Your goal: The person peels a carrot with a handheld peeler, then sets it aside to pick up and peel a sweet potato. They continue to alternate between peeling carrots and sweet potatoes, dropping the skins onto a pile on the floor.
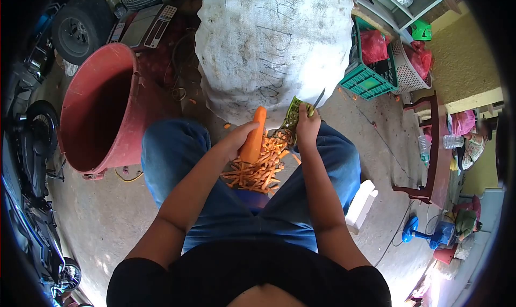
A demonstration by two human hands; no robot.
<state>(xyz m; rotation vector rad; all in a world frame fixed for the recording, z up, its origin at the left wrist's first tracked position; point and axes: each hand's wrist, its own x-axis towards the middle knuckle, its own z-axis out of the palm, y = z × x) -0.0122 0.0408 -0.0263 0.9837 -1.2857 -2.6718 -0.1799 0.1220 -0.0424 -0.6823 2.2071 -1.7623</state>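
A large peeled carrot is upright in my left hand, its tip pointing away from me. My right hand is wrapped round a green handled tool, and a thin grey blade sticks out beyond that hand. The green tool is beside the carrot, with a small gap between them. Below and between both hands lies a heap of orange carrot strips, over a dark blue container between my knees.
A big red tub stands at the left, a white sack in front. Green crate and white basket are at the upper right. A wooden frame, blue fan and white box stand on the right.
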